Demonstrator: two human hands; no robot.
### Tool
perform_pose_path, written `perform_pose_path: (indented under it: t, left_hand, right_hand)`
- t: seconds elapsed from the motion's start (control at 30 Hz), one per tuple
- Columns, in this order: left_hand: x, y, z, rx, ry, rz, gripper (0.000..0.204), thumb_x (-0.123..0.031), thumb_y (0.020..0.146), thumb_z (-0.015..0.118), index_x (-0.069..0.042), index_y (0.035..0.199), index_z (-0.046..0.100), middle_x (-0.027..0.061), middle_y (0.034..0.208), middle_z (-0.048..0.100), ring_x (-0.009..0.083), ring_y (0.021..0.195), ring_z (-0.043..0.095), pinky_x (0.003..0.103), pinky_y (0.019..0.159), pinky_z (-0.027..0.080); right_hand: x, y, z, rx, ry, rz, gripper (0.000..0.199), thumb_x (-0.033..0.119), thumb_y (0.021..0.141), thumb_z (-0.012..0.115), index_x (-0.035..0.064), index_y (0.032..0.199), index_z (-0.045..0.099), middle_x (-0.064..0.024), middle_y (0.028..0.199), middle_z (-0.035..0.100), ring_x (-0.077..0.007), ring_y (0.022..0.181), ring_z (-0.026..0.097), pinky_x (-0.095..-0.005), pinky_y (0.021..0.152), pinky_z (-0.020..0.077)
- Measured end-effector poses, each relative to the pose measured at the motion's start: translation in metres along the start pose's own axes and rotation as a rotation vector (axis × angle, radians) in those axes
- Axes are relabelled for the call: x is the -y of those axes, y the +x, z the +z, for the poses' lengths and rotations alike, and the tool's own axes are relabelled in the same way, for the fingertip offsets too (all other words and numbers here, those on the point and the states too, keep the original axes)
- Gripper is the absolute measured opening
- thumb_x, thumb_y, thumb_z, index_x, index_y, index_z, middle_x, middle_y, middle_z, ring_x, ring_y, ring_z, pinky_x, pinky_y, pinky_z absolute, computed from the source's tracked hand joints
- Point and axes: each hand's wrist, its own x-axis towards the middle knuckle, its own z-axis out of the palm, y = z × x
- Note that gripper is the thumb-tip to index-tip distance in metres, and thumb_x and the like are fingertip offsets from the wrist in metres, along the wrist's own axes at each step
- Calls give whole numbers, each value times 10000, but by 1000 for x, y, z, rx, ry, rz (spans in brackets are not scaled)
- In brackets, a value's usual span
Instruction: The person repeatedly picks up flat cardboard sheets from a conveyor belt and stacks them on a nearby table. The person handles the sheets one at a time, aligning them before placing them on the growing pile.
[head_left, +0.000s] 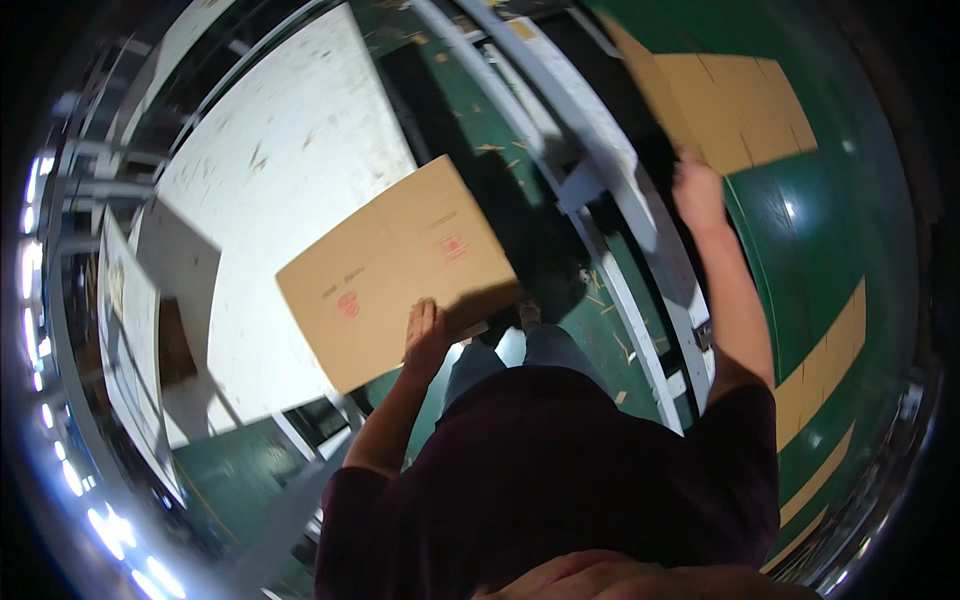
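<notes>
Likely light, stiff yet creasable, best lifted by opposite edges of cardboard carton point(400, 272) overhanging white desk point(290, 130), with left grip point(426, 332) flat, unclenched on top and right grip point(698, 192), too blurred to tell whether closed, at cardboard sheet point(735, 112).

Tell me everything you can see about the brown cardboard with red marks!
The brown cardboard shows one broad, flat, four-cornered face with two red marks and some small dark print; shadow darkens its lower right part. It's at a slant, its left part over the white table, its right part past the table's edge. The left hand touches it near the side closest to the person. I can't tell how thick it is.
</notes>
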Motion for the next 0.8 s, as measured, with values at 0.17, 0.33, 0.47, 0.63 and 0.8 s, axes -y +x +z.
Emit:
perform_pose_path:
  t: [0.17, 0.33, 0.47, 0.63, 0.8]
  left_hand:
    - [-1, -14, 0, -78, -138, -59, 513, -176, 712, 672, 29, 1148, 497, 239, 1283, 453, 399, 1238, 415, 481, 1057, 328]
    - [6, -30, 40, -146, -104, -53, 524, -200, 757, 616, 9, 1220, 490, 222, 1311, 451, 361, 1243, 430, 473, 1048, 343]
    - [-2, -17, 10, 27, -324, -131, 495, -218, 788, 613, -15, 1225, 499, 177, 1250, 510, 322, 1168, 493, 440, 985, 404]
    - [1, -30, 0, 160, -458, -149, 441, -233, 813, 613, -52, 1205, 527, 130, 1152, 580, 283, 1066, 567, 406, 903, 469]
    - [-3, -68, -18, -234, -459, 189, 373, -179, 747, 616, -75, 1105, 591, 130, 1018, 616, 312, 949, 595, 420, 792, 494]
  right_hand:
    - [67, -30, -107, 209, 959, 165, 302, 78, 880, 550, -11, 1168, 553, -56, 1007, 663, -170, 917, 615, -331, 801, 481]
    - [150, -75, -43, 521, 1296, 197, 437, 237, 866, 599, -24, 1208, 521, -76, 1070, 611, -185, 995, 576, -329, 921, 437]
    - [251, -159, 65, 510, 805, 167, 423, 162, 868, 580, -27, 1232, 476, -84, 1077, 581, -173, 970, 560, -335, 900, 436]
    - [296, -199, 143, 843, 1418, 139, 294, 57, 884, 536, -12, 1168, 508, -43, 1061, 565, -111, 956, 527, -285, 874, 435]
    - [311, -229, 185, 803, 1479, 276, 272, 78, 873, 563, -15, 1126, 525, -77, 1044, 585, -137, 905, 561, -296, 781, 471]
